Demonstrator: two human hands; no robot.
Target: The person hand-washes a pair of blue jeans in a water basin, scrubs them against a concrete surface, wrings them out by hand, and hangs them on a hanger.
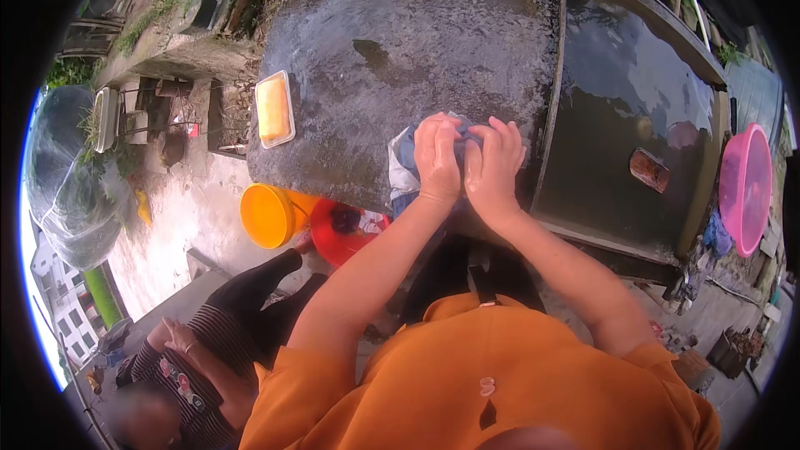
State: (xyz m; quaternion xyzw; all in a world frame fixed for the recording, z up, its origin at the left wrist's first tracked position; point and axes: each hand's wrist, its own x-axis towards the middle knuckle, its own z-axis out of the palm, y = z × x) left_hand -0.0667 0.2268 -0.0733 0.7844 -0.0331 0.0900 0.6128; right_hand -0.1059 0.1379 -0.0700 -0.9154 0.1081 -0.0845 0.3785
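A bunched, wet-looking blue and white cloth [405,162] lies at the near edge of a wet, dark concrete slab [400,31]. My left hand [436,153] presses on it with curled fingers. Close beside it, my right hand [495,165] grips the same cloth, fingers bent over the bundle. Much of the fabric is hidden under both palms. Farther left on the slab, a yellow bar of soap [273,107] rests in a clear plastic tray [289,131].
Right of the slab is a water-filled tank [600,137] with a reddish-brown object [649,170] in it. A pink basin [747,190] stands beyond. Below the slab's left edge are a yellow bucket [265,215] and a red basin [331,240] holding cloth. Another person [212,344] sits at lower left.
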